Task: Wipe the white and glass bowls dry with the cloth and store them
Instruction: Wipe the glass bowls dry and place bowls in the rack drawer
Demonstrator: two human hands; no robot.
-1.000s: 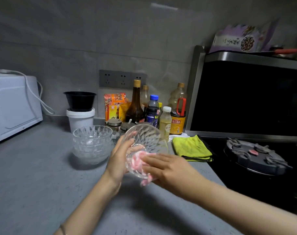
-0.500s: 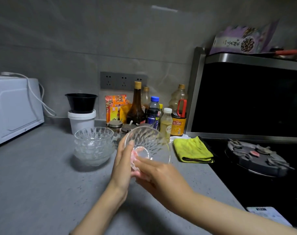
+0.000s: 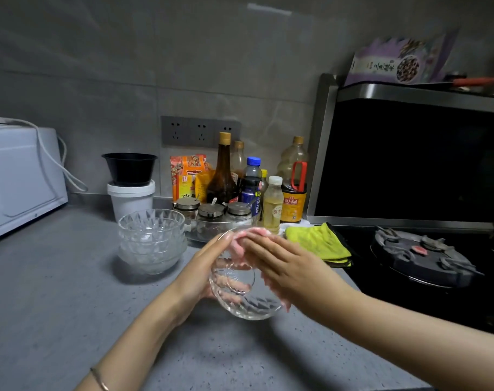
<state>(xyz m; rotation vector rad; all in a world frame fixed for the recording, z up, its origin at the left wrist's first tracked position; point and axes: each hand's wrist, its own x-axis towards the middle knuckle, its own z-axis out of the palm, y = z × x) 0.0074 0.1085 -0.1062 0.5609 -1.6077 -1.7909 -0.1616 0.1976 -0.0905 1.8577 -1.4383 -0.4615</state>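
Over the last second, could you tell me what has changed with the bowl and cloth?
The glass bowl was turned and lowered; its base now faces the camera. The right hand slid the pink cloth from low on the bowl up to its top edge. The left hand still holds the bowl; the stacked glass bowls and yellow cloth stayed put.
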